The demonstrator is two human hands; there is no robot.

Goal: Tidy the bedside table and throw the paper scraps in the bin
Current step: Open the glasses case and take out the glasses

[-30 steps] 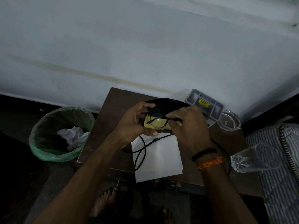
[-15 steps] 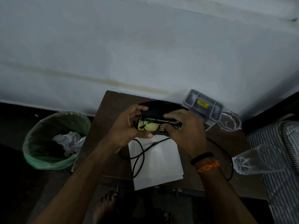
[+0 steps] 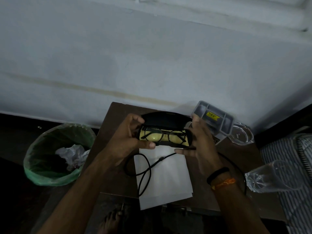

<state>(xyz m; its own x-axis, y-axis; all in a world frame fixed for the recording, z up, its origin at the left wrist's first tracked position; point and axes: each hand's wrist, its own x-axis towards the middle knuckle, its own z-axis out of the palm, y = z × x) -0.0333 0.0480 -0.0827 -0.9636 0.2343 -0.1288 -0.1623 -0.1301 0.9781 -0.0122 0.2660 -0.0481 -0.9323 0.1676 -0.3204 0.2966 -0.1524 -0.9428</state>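
An open black glasses case (image 3: 166,121) holds dark-framed glasses (image 3: 163,136) on a yellow cloth (image 3: 156,138), above white paper (image 3: 166,179) on the brown tabletop (image 3: 114,125); crumpled scraps (image 3: 71,157) fill the green-lined bin (image 3: 50,179).

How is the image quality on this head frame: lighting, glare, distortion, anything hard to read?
Head view: dim and underexposed, floor near black; the bin and table edges stay legible. A small glare spot sits on the glasses in the open case held by the left hand and right hand. Wide-angle lens bends the wall's base line; the yellow label's print is unreadable.
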